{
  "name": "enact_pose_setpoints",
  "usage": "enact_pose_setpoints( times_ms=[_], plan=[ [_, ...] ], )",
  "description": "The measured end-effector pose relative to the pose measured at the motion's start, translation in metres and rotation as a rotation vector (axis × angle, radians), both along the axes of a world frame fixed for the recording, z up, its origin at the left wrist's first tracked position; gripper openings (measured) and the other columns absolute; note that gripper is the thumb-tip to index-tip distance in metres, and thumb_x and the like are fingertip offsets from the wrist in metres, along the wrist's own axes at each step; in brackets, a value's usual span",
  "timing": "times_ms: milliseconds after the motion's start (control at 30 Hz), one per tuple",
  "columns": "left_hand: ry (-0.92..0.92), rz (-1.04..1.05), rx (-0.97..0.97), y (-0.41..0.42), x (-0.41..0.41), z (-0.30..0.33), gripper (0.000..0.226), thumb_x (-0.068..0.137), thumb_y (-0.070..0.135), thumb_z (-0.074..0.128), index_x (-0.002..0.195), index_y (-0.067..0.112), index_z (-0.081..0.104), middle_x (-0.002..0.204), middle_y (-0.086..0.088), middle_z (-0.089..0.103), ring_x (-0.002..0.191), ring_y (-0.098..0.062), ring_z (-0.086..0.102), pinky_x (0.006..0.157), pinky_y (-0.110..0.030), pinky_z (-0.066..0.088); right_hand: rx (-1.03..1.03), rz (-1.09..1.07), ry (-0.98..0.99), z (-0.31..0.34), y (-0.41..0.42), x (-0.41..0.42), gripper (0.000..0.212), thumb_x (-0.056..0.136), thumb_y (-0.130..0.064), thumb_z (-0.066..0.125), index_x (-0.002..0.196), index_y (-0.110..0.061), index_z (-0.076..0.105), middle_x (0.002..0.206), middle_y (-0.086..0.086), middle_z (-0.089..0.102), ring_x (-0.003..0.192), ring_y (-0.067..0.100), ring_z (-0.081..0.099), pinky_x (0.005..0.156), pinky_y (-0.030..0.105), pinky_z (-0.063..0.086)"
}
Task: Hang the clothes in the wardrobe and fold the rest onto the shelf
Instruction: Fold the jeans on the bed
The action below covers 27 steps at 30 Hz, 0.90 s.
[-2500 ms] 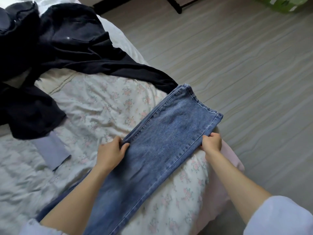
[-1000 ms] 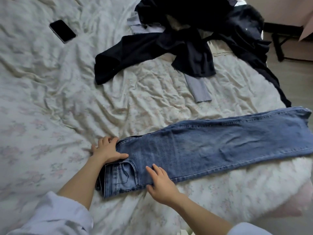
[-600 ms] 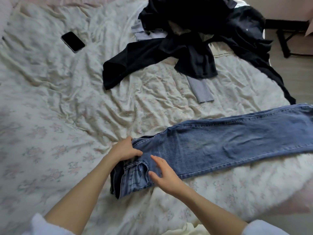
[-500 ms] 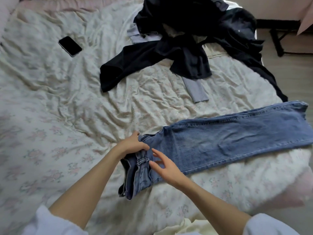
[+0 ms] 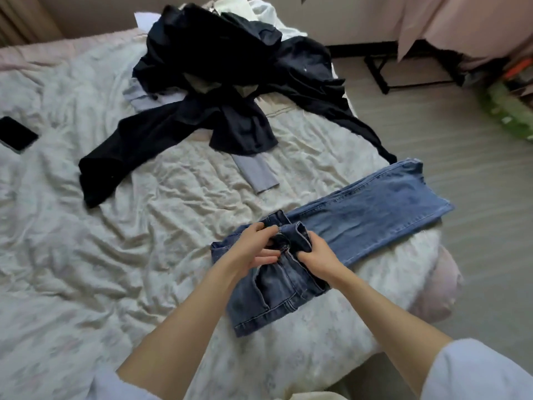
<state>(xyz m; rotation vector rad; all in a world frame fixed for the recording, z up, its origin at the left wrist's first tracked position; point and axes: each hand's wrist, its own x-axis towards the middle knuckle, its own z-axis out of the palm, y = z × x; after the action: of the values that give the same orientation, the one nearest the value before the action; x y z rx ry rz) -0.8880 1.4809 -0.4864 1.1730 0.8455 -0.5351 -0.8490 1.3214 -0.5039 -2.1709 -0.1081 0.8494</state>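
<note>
A pair of faded blue denim jeans (image 5: 360, 215) lies on the bed's crumpled, pale floral sheet (image 5: 144, 226), its legs running toward two o'clock to the mattress edge; the waistband end is doubled over near the centre, so its underside is hidden; the left hand (image 5: 253, 249) pinches the folded waistband with curled fingers, and the right hand (image 5: 314, 255) grips the same bunched denim just beside it, fingertips buried in the cloth; a heap of black garments (image 5: 225, 82) sprawls at twelve o'clock, its separate pieces hard to tell apart; a grey-lilac sleeve (image 5: 256, 174) pokes from under it; a dark flat phone (image 5: 16, 132) at nine o'clock is partly cut off by the frame edge; pink fabric (image 5: 461, 21) hangs at one o'clock, blurred.
</note>
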Motion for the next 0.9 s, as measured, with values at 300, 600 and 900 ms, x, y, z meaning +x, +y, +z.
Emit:
enact_pose_setpoints(
  times_ms=[300,600,900],
  plan=[
    [0.234,0.008,0.782,0.015,-0.025,-0.071,0.068,0.086,0.031,0.062,0.142,0.020,0.026,0.146,-0.013,0.023,0.134,-0.032,0.023,0.106,-0.048,0.027,-0.453,0.028,-0.207,-0.028,-0.017,0.034,0.041,0.094,-0.017,0.040,0.135,-0.015,0.044,0.135,0.005,0.050,0.121,0.026,0.049,0.096,0.040,0.042],
    [0.193,0.358,0.254,0.025,-0.051,-0.107,0.089,0.076,0.010,0.077,0.142,0.016,0.019,0.130,-0.002,0.043,0.105,-0.022,0.049,0.086,-0.037,0.046,-0.321,0.487,-0.152,-0.062,0.017,-0.082,0.063,0.092,-0.041,0.046,0.147,-0.020,0.023,0.157,0.007,0.001,0.144,0.024,0.007,0.117,0.037,0.014],
    [0.000,0.264,0.288,0.023,-0.020,-0.061,0.066,0.078,0.012,0.071,0.126,0.019,0.026,0.108,0.001,0.053,0.092,-0.017,0.061,0.058,-0.032,0.054,-0.404,0.443,-0.176,-0.044,0.029,-0.095,0.099,0.083,-0.058,0.051,0.148,-0.026,-0.016,0.156,0.000,-0.021,0.145,0.025,-0.013,0.117,0.048,0.004]
  ],
)
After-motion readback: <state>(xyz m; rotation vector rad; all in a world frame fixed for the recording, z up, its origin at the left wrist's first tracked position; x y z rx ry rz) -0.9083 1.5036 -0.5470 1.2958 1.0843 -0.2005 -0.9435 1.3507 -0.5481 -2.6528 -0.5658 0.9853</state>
